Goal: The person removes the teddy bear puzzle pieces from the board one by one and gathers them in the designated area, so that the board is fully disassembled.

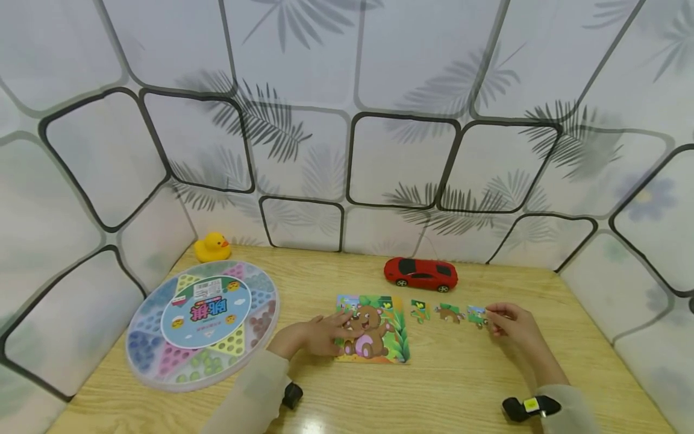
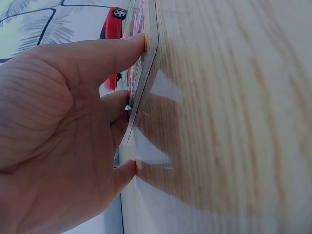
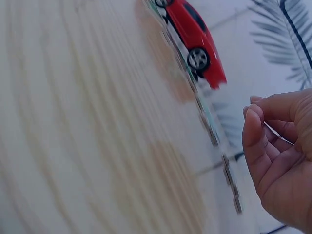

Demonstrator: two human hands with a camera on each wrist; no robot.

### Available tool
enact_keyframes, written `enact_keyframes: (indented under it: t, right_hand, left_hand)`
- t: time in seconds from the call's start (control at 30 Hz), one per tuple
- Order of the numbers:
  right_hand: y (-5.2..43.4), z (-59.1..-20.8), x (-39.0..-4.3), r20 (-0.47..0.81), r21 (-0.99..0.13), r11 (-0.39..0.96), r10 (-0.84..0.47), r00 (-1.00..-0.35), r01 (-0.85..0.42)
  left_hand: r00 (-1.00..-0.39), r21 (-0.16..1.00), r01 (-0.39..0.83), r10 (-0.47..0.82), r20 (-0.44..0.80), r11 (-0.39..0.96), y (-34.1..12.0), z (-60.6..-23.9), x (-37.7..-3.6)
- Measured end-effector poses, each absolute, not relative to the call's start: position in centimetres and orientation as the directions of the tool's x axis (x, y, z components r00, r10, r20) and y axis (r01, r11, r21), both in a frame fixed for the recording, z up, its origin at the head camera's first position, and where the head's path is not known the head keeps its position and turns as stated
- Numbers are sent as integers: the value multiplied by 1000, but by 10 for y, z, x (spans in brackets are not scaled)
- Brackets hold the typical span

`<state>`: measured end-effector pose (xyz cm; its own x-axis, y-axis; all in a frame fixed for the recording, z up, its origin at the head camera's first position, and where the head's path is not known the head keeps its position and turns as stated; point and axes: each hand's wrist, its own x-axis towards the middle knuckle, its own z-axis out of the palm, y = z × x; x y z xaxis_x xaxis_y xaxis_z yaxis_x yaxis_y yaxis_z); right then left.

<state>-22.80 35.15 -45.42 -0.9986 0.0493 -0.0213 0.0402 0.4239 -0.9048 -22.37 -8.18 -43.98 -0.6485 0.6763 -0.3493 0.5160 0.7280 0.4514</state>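
Observation:
A bear picture puzzle [image 1: 398, 345] lies flat in the middle of the table. My left hand [image 1: 324, 335] rests over its left side, fingers stretched across the picture; the left wrist view has the thumb [image 2: 127, 48] at its edge. Three loose puzzle pieces run in a row to the right: a green one [image 1: 420, 310], a brown one [image 1: 450, 313] and a blue-green one [image 1: 476, 314]. My right hand [image 1: 512, 324] overlaps the last one's right edge. Close up, its thumb and index fingertips [image 3: 252, 122] meet, and no piece shows between them.
A red toy car [image 1: 420, 274] stands behind the puzzle and pieces. To the left lies a round Chinese checkers set [image 1: 265, 289] with coloured marbles, and a yellow rubber duck [image 1: 212, 247] sits behind it. Patterned wall covering [image 1: 401, 163] closes off the back and sides.

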Motion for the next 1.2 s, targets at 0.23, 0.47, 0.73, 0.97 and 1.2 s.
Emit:
enact_keyframes:
  t: [0.23,0.47,0.73,0.97,1.2]
  right_hand:
    - [316,-452,-232,-30,-913,408,-79,-996,-4]
    - [280,-455,-236,-56,-927,376,-174,-983,-14]
    - [234,-462,-239,-73,-939,344,-247,-966,-17]
    - [201,-463,-238,-57,-938,338,-358,-932,-73]
    - [178,-468,-238,-50,-944,314,-447,-893,-104]
  left_hand:
    - [-654,439,515,669,-354,736,-81,-440,-225]
    - [-652,450,509,670,-355,734,-82,-438,-224]
    - [-650,437,523,674,-351,732,-80,-438,-223]
    - [-653,422,520,664,-365,743,-79,-438,-224]
    - [-655,441,495,655,-377,749,-80,-439,-224]
